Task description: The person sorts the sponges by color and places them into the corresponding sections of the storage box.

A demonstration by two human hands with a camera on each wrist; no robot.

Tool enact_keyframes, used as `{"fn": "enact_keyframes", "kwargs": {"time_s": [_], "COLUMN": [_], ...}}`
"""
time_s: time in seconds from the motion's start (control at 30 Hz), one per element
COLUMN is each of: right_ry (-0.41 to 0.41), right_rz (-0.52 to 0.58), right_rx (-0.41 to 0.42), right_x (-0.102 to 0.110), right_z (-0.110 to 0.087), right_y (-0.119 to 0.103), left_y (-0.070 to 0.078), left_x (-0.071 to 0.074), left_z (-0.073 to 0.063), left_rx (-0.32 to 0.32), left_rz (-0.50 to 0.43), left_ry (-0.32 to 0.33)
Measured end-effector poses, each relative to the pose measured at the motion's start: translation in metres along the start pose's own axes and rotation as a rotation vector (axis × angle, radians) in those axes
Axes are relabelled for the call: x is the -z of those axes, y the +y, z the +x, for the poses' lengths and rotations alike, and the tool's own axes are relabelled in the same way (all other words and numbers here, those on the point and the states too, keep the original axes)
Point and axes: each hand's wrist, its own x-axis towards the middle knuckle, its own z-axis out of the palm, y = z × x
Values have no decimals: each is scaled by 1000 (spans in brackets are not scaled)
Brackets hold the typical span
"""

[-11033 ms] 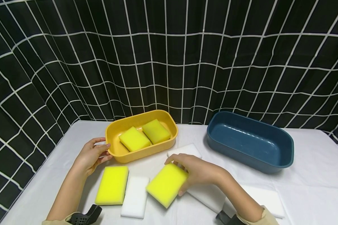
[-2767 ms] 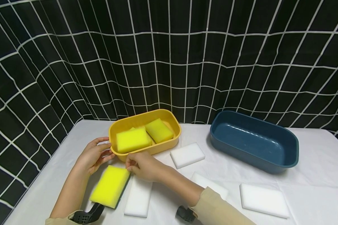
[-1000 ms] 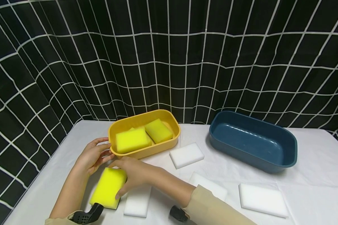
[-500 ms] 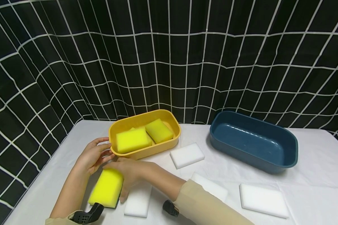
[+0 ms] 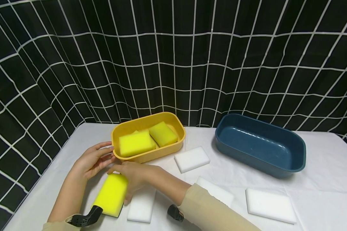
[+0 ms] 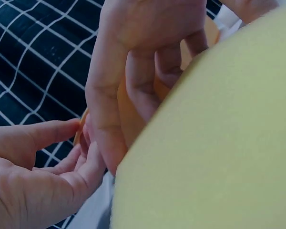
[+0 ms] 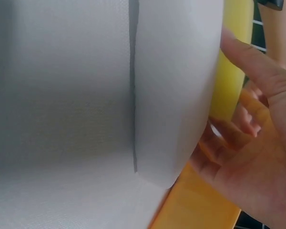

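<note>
At the left end of the yellow tub [image 5: 150,158], my left hand [image 5: 93,162] pinches the rim between thumb and fingers. My right hand [image 5: 134,175] holds a yellow sponge [image 5: 111,195] with a dark underside, fingers over its far edge and thumb on its right side. This sponge [image 6: 219,138] fills much of the left wrist view, in front of the right hand's fingers. Inside the tub, one yellow sponge [image 5: 136,143] lies partly over another, beside a third sponge [image 5: 163,134]. A white foam block [image 5: 141,207] lies on the cloth under my right wrist.
Right of the yellow tub lies a white block [image 5: 191,159]. Another white block [image 5: 215,190] is partly behind my right sleeve, and one more white block [image 5: 270,205] lies farther right. A dark blue tub [image 5: 254,160] stands at the back right, before a black gridded curtain [image 5: 205,64].
The sponge in my right hand 11 seconds ago now lies in the yellow tub. My right hand has since moved left onto another sponge and taken hold. My left wrist has just shifted slightly left.
</note>
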Motion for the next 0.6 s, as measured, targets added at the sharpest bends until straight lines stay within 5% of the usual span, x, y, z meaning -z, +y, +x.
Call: {"fn": "enact_keyframes", "kwargs": {"time_s": [0.6], "right_ry": [19], "right_rz": [11], "right_rx": [11], "right_x": [1], "right_z": [1], "right_y": [2], "left_y": [-3], "left_x": [8], "left_z": [2], "left_rx": [8], "left_rz": [-123], "left_ry": [-69]}}
